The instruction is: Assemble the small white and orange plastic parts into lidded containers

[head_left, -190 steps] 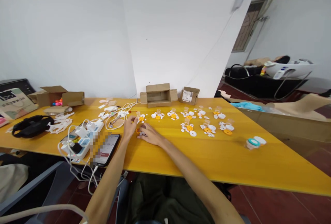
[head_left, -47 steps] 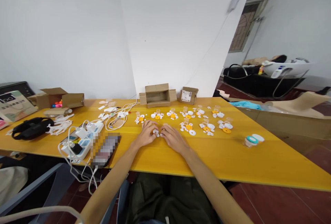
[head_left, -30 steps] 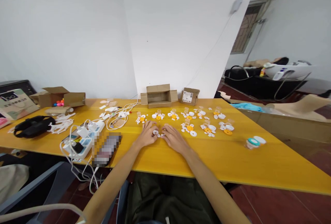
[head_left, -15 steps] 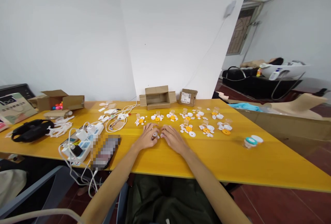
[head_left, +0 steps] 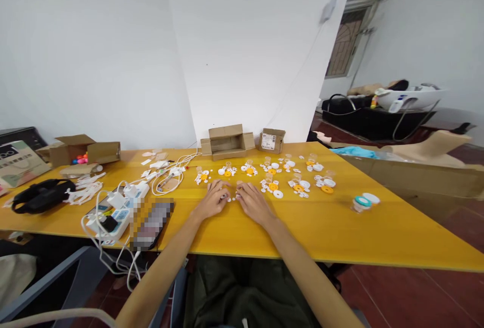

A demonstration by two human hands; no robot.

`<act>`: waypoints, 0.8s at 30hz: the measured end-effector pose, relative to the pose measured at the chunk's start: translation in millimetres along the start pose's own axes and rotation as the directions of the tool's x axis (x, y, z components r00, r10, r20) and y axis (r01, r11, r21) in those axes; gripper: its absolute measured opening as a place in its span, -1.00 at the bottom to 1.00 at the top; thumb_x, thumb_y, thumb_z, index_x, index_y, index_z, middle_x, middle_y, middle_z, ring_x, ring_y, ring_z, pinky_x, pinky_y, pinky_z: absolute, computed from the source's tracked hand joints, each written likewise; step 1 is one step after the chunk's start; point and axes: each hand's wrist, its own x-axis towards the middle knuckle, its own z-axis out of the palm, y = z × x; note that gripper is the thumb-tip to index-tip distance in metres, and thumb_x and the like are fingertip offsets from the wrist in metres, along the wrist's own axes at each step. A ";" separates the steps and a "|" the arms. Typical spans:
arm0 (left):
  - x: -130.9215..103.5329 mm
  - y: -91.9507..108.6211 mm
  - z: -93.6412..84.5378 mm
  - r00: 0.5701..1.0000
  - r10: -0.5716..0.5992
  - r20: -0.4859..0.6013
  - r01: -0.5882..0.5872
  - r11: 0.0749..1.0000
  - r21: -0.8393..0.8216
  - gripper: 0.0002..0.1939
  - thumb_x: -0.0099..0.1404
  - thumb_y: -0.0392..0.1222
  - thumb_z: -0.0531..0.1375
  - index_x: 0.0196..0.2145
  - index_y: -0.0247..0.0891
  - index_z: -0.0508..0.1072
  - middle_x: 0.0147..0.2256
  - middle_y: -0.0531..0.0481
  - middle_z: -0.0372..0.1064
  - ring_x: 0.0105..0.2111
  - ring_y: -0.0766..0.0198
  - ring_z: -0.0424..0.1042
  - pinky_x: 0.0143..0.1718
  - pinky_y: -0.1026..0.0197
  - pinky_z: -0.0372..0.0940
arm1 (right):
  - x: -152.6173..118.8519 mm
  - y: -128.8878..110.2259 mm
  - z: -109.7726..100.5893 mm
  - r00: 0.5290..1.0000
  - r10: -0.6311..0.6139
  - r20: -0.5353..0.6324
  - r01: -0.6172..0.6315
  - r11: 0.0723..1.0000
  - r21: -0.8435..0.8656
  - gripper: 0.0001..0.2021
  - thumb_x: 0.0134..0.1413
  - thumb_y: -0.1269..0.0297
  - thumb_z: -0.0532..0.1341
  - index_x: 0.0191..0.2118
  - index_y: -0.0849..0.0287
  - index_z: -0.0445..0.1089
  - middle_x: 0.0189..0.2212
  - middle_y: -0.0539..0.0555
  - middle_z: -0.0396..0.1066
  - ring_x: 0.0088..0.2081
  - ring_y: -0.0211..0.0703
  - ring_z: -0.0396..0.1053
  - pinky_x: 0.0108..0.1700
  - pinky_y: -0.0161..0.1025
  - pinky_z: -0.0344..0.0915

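White pieces (head_left: pixel 233 199), two hands (head_left: pixel 214 202) (head_left: pixel 253 202), one phone (head_left: pixel 154 224)

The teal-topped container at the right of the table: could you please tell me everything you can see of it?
The teal-topped container looks like a small clear plastic tub, with a teal ring around a paler centre on top. It stands, seemingly upright, on the yellow table, right of the small white and orange parts. A white disc lies behind its right side; I cannot tell whether they touch or whether anything is inside.
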 end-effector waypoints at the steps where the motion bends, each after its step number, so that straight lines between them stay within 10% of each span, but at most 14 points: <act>1: -0.1 -0.5 0.0 1.000 0.004 -0.001 -0.004 1.000 0.000 -0.80 0.31 -0.36 0.11 -0.27 -0.12 0.49 0.09 -0.06 0.37 0.14 0.02 0.19 0.13 -0.08 0.13 | -0.1 0.4 0.6 1.000 0.007 -0.004 -0.007 1.000 -0.008 -0.82 0.27 0.43 0.10 -0.19 0.08 0.44 -0.12 0.16 0.44 -0.11 -0.01 0.36 -0.10 -0.06 0.39; 24: -4.0 -6.5 9.9 0.983 -0.144 -0.113 0.165 0.964 0.210 -0.76 0.16 -0.22 0.20 -0.17 -0.13 0.45 0.20 -0.16 0.24 0.22 -0.14 0.16 0.16 -0.20 0.15 | 1.3 0.7 2.6 0.994 0.000 -0.110 -0.001 1.000 -0.010 -0.75 0.31 0.45 0.04 -0.27 0.07 0.44 -0.21 0.13 0.45 -0.19 -0.04 0.38 -0.14 -0.08 0.38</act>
